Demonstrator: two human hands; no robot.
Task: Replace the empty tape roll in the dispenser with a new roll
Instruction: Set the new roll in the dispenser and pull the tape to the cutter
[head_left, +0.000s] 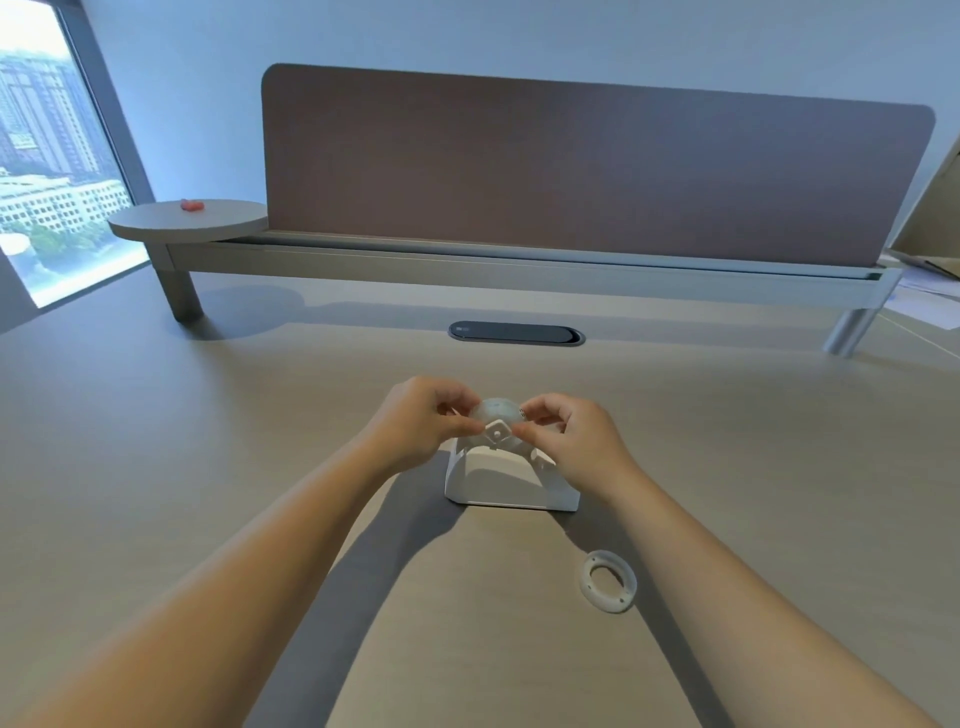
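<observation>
A: Centre of the desk: the white tape dispenser (511, 480) stands upright on the pale wooden desk top (156, 441). What sits above it?

B: A translucent tape roll (497, 410) on a white hub with a square end piece (497, 431), held just over the dispenser's cradle. Whether it touches the cradle, I cannot tell.

A: State of the hands?

B: The left hand (418, 423) pinches the hub's left side between thumb and fingers. The right hand (574, 441) pinches the opposite side in the same way. Both are closed on the roll assembly, with the other fingers curled.

A: Nearer the person?

B: A bare white ring (608, 581) lies flat on the desk to the right of the dispenser, well apart from it.

A: Farther out?

B: A dark oval cable cover (516, 333) is set in the desk. Behind it is a brown divider panel (597, 166), and at left a round side shelf (187, 221) carries a small red item (191, 206).
</observation>
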